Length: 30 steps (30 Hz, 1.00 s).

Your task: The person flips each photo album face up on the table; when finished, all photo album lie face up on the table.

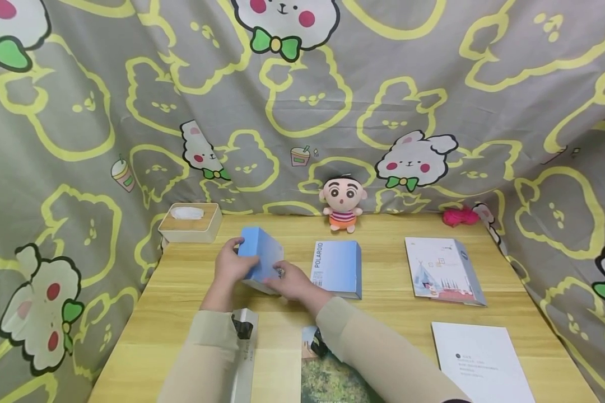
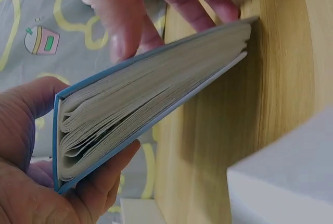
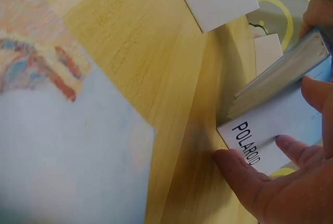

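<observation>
A blue-and-white photo album (image 1: 264, 254) is held tilted over the left half of the table, its page edges (image 2: 119, 114) facing the left wrist camera. My left hand (image 1: 232, 263) grips it round the blue spine, thumb on one cover and fingers on the other. My right hand (image 1: 294, 282) touches the white cover marked POLAROID with spread, fairly straight fingers (image 3: 296, 148). A second blue POLAROID album (image 1: 338, 268) lies flat just right of my hands. Beneath my forearms lie a grey-white book (image 1: 247, 358) and a green picture-covered book (image 1: 327, 380), both partly hidden.
On the right lie a book with a tent picture (image 1: 436, 268) and a white book (image 1: 484, 364). Along the back stand a tissue box (image 1: 190, 224), a plush doll (image 1: 343, 204) and a pink bundle (image 1: 460, 216). A patterned curtain (image 1: 302, 112) surrounds the table.
</observation>
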{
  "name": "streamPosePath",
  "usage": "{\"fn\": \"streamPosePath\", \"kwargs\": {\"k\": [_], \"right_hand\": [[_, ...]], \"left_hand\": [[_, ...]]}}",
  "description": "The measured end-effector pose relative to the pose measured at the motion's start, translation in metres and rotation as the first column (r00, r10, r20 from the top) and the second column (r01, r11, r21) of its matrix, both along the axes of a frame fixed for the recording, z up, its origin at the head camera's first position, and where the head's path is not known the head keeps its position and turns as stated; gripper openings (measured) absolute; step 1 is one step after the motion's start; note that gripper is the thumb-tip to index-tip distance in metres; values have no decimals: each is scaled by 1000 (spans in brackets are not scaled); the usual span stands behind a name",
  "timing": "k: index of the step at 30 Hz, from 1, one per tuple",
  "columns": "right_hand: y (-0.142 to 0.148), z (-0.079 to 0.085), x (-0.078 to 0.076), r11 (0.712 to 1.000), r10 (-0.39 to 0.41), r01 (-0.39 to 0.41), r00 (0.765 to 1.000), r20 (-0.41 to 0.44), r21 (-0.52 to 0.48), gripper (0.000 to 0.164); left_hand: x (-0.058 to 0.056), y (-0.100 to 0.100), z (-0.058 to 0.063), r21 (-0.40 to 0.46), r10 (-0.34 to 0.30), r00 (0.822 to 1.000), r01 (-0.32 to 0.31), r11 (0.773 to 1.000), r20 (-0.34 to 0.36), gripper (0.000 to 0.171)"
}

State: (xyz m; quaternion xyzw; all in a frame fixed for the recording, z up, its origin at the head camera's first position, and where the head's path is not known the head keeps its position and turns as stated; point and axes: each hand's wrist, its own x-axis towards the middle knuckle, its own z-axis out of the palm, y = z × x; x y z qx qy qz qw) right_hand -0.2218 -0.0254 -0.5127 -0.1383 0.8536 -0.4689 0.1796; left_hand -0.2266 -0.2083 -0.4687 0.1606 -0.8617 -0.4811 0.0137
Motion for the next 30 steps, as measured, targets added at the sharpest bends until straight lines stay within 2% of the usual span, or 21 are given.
{"fn": "streamPosePath", "kwargs": {"k": [6, 11, 16, 20, 24, 30], "right_hand": [[-4, -1, 0, 996, 33, -31, 999, -32, 84, 65], [-5, -1, 2, 990, 52, -45, 997, -49, 132, 63], [-8, -2, 2, 982, 71, -61, 996, -50, 178, 66], [-10, -4, 3, 975, 92, -74, 993, -74, 209, 69], [-11, -3, 4, 966, 114, -95, 991, -66, 240, 75], [-4, 0, 4, 960, 174, -161, 984, -41, 229, 76]], "left_hand": [[-2, -10, -4, -28, 3, 998, -2, 1000, 62, 78], [-5, -17, -6, -104, -33, 992, 46, 994, 123, 75], [-7, -23, -10, -218, -54, 977, 99, 971, 206, 68], [-8, -26, -14, -265, -73, 964, 143, 954, 256, 64], [-8, -24, -18, -251, -102, 951, 179, 951, 292, 69], [-6, -19, -20, -270, -106, 951, 188, 945, 290, 73]]}}
